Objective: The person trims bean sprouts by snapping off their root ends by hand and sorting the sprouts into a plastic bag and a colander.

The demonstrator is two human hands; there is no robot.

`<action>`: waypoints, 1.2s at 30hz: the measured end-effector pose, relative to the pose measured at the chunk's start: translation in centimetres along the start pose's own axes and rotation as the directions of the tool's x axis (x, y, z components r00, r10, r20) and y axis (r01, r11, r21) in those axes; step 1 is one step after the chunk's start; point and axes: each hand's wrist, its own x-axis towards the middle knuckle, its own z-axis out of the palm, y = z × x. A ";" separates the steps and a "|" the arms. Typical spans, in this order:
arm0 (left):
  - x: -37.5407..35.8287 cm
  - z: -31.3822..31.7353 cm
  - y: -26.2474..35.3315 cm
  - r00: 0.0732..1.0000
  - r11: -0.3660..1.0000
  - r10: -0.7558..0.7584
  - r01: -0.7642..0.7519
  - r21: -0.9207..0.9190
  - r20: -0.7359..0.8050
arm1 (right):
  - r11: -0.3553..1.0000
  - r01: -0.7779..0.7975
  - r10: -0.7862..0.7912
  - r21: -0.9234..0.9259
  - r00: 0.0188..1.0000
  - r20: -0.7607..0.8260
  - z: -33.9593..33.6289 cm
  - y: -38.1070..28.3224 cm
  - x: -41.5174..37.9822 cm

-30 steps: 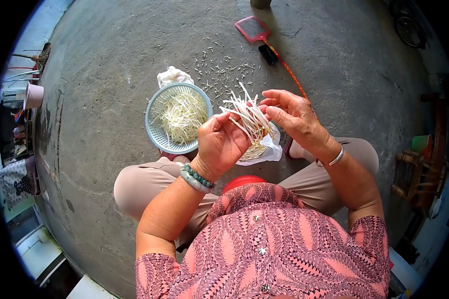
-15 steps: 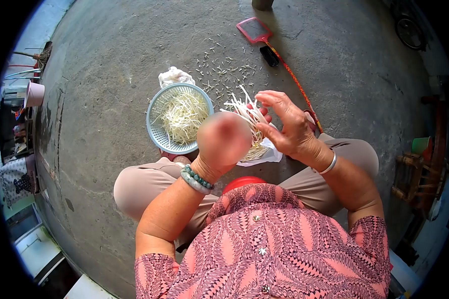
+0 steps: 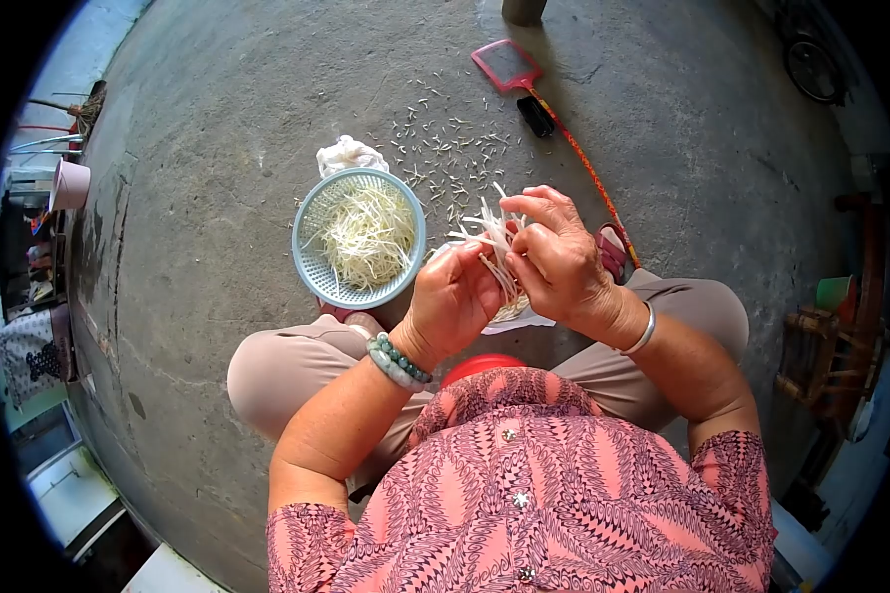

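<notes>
A loose bunch of white bean sprouts (image 3: pixel 492 233) lies in my left hand (image 3: pixel 457 298), its fingers curled around the stems. My right hand (image 3: pixel 569 262) is at the same bunch, thumb and forefinger pinched together on the sprouts; the exact pieces between the fingertips are too small to make out. Left of my hands, a light blue plastic colander (image 3: pixel 302 259) holds a heap of bean sprouts (image 3: pixel 368 237). Beneath my hands, partly hidden, a white plastic bag (image 3: pixel 529 321) has more sprouts on it.
Small sprout scraps (image 3: pixel 450 138) are scattered over the concrete floor (image 3: pixel 218 198). A crumpled white bag (image 3: pixel 350 154) touches the colander's far side. A pink fly swatter (image 3: pixel 509 65) with a patterned handle lies by a black object (image 3: pixel 535 117). A red seat (image 3: pixel 483 367) shows below me.
My right hand has come inward and closed its thumb and forefinger at the sprouts. My left hand has turned, so its palm and fingers show around the bunch.
</notes>
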 end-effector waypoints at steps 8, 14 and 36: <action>0.1 0.2 0.0 0.996 0.991 -0.039 0.049 0.123 -0.084 | 0.733 -0.492 0.449 0.470 0.869 0.209 -0.7 0.7 -0.2; 0.1 -0.3 -0.1 0.994 0.991 -0.050 0.061 0.118 -0.093 | 0.540 -0.613 0.496 0.576 0.785 0.371 -1.4 1.1 -0.2; 0.2 -0.4 0.5 0.979 0.996 0.028 -0.010 0.089 -0.203 | 0.965 -0.106 0.111 0.242 0.994 -0.007 -1.5 -0.1 0.5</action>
